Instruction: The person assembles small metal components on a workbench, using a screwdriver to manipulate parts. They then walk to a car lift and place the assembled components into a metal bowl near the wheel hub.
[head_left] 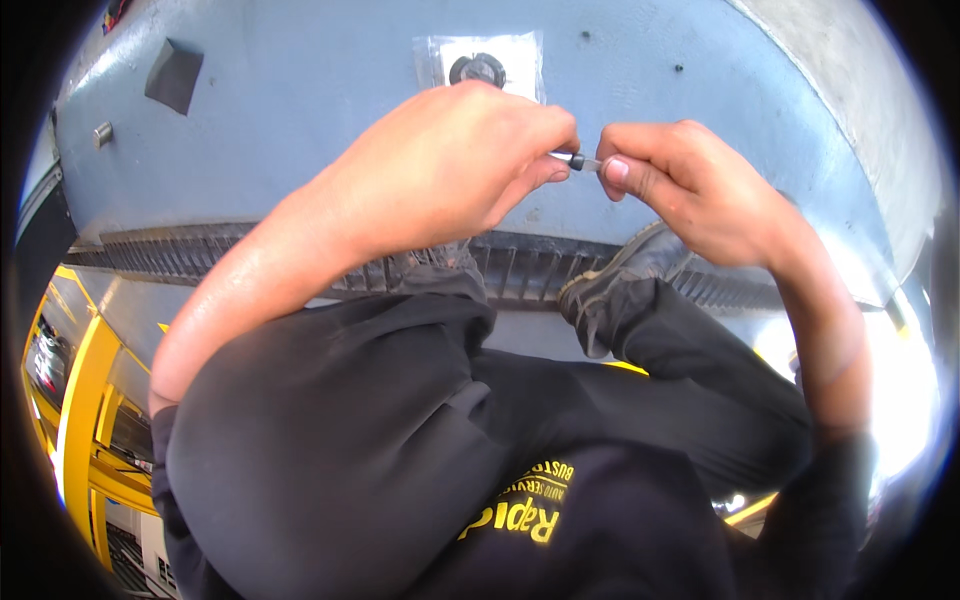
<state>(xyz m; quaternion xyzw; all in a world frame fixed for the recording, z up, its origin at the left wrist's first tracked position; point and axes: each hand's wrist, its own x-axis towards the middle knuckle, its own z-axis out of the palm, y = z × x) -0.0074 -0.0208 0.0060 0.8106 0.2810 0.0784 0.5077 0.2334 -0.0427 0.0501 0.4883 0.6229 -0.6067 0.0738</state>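
Both hands meet above the blue-grey surface, right of the middle. My left hand (470,150) is closed in a pinch on one end of a small slim rod-like piece (577,162), silver with a black collar. My right hand (690,185) pinches the thin metal end of the same piece between thumb and curled forefinger. Most of the piece is hidden in the fingers, so its exact kind does not show. Just beyond my left hand lies a clear plastic bag (522,60) with a white sheet and a black round part (478,69), partly covered by the hand.
A dark square patch (173,77) and a small metal cylinder (103,134) sit on the blue-grey surface (330,60) at the left. A black ribbed strip (525,265) runs along its near edge, by my shoes. Yellow metal framework (80,400) stands low at the left.
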